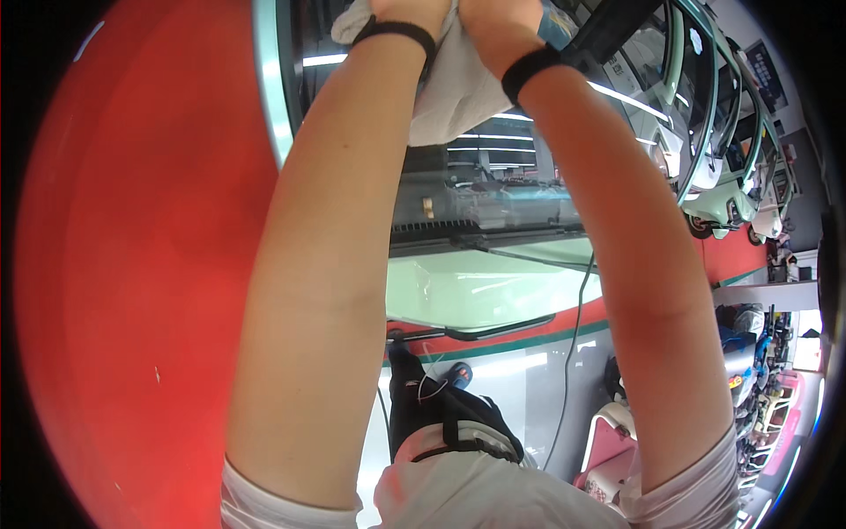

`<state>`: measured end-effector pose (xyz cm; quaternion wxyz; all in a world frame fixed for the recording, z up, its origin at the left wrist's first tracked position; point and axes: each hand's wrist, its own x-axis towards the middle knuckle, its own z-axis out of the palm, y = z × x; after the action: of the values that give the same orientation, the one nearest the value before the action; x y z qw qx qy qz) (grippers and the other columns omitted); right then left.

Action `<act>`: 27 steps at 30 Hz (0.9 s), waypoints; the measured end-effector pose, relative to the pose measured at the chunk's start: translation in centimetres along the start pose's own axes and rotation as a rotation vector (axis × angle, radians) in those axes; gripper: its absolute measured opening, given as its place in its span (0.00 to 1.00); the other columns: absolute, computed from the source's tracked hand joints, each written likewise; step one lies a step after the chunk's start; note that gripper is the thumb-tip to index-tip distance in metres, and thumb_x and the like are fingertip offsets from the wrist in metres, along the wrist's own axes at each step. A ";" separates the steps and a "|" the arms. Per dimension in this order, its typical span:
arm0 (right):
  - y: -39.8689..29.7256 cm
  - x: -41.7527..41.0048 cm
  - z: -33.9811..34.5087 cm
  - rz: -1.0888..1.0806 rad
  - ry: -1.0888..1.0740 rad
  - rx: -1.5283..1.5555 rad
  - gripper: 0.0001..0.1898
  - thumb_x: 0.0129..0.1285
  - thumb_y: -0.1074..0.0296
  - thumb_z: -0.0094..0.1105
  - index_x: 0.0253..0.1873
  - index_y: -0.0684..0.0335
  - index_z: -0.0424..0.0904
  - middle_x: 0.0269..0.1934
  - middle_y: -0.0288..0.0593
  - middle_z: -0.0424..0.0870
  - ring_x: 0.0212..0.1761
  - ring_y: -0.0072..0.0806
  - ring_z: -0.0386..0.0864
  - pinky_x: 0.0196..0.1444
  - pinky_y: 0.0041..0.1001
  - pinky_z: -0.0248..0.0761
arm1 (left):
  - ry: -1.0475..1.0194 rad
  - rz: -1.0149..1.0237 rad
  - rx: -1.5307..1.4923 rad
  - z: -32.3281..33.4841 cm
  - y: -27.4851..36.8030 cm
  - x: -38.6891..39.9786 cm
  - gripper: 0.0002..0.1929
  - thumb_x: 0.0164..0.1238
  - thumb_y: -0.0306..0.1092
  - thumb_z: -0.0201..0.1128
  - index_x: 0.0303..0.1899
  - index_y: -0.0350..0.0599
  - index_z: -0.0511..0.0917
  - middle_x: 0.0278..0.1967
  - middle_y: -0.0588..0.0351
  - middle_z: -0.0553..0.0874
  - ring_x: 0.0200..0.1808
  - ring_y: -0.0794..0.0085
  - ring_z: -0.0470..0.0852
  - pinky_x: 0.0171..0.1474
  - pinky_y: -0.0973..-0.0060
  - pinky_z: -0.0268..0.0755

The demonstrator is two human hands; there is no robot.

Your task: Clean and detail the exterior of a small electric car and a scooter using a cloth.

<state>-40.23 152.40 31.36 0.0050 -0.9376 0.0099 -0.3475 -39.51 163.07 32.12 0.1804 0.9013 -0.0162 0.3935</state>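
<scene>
At the top edge of the view, my left hand (411,9) and my right hand (501,18) hold a whitish cloth (456,106), which is bunched between and below them. The picture cuts off the fingers of both hands. Behind the cloth is the windshield (423,175) of a small mint-green vehicle, with ceiling lights mirrored in the glass. A black wiper (522,256) lies along the lower edge of the glass. Below it is the pale green front panel (489,284). Dark bands circle both my wrists.
Red flooring (145,264) spreads out on the left. A dark cable (570,370) runs down past the vehicle's front to the pale floor. At the lower right stands a pink and white object (608,443). More green vehicles (720,202) line the right side.
</scene>
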 end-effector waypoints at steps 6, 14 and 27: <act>4.1 -9.1 1.0 -0.031 -0.141 -0.011 0.27 0.75 0.56 0.53 0.71 0.64 0.65 0.41 0.54 0.91 0.45 0.50 0.91 0.45 0.44 0.84 | -0.159 -0.094 -0.042 0.0 2.8 -8.8 0.13 0.71 0.32 0.60 0.50 0.34 0.81 0.46 0.39 0.89 0.52 0.44 0.88 0.55 0.55 0.82; 8.2 -22.6 1.5 -0.019 -0.295 0.033 0.35 0.73 0.50 0.58 0.77 0.61 0.57 0.40 0.51 0.90 0.39 0.44 0.91 0.38 0.41 0.86 | -0.163 -0.060 0.075 2.3 4.9 -23.1 0.14 0.64 0.32 0.66 0.49 0.41 0.77 0.46 0.45 0.87 0.50 0.49 0.87 0.44 0.58 0.86; 10.0 -32.7 2.5 0.122 -0.399 0.245 0.34 0.70 0.59 0.61 0.78 0.58 0.61 0.55 0.56 0.78 0.55 0.53 0.82 0.53 0.45 0.79 | -0.426 -0.065 0.005 1.1 5.3 -31.8 0.25 0.52 0.27 0.72 0.52 0.42 0.72 0.51 0.45 0.83 0.55 0.48 0.83 0.53 0.57 0.83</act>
<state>-63.55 143.17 7.94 0.1417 -0.9777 0.0232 -0.1530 -61.57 154.17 10.31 0.1834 0.9646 -0.0241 0.1881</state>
